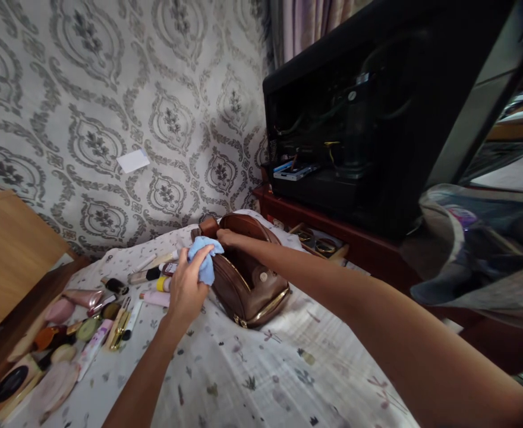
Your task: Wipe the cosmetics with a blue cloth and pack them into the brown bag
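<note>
Your left hand [189,286] pinches the cloth [206,272]; whether your right hand [228,238] grips, I cannot tell; loosely held, the bag [231,291] could slip.

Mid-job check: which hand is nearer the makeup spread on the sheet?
Left. The left hand, gripping the blue cloth, is beside the closest pieces of makeup; the right hand is farther away, at the brown bag's opening.
</note>
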